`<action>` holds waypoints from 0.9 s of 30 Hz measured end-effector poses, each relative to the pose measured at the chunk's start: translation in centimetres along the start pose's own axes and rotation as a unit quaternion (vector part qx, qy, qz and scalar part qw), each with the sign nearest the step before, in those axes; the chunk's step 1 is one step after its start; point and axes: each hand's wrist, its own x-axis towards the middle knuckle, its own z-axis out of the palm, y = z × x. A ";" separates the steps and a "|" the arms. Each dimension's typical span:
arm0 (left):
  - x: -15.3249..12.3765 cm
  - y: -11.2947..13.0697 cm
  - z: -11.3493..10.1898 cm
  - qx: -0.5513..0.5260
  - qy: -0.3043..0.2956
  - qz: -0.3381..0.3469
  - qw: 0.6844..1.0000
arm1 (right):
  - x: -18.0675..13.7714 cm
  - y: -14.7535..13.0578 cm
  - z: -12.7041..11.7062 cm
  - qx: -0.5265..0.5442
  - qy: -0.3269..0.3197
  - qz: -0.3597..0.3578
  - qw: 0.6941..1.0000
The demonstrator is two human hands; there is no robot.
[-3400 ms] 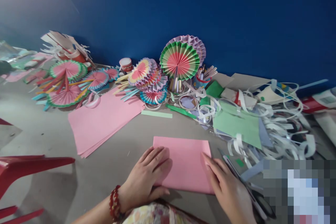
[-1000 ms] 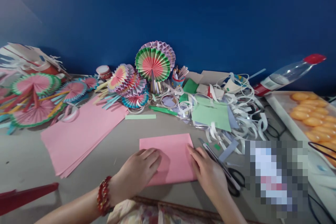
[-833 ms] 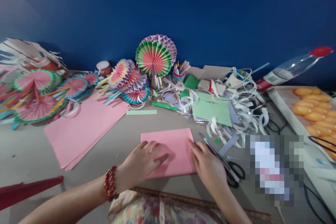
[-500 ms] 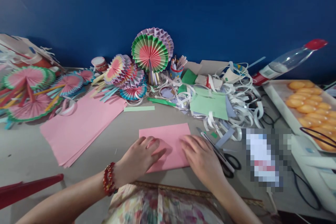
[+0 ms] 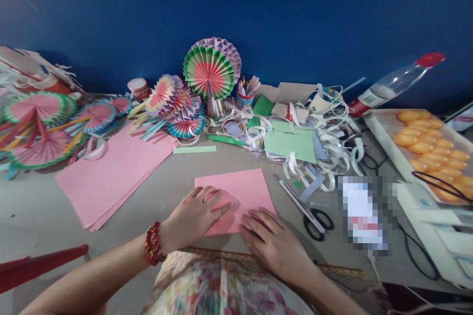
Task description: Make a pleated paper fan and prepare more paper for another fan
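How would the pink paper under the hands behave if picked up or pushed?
The pink paper is probably light and floppy, as it looks thin. Being flat, it seems unlikely to roll, but might slide, since the grey table looks smooth.

A red and gold-toned bracelet of round, glossy beads (image 5: 153,243), stacked in rows, rings the wrist of a person's left hand (image 5: 192,217). A cream fabric garment (image 5: 231,285), printed with blotches of pink, purple and green, creases into folds; both forearms (image 5: 101,273) are bare.
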 end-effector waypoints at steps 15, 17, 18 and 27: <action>-0.2 0.1 0.2 0.023 0.034 0.006 0.999 | -0.7 0.1 0.2 -0.021 0.032 -0.028 0.999; -0.1 0.2 0.2 0.022 0.031 -0.001 0.999 | -0.6 0.0 0.0 -0.018 0.038 -0.023 0.999; -0.1 0.3 0.1 0.020 0.030 -0.008 0.999 | -0.6 0.0 -0.1 -0.015 0.041 -0.020 0.999; -1.2 4.5 0.1 0.013 0.069 0.086 0.994 | -0.6 -0.3 0.0 0.005 0.030 0.003 1.000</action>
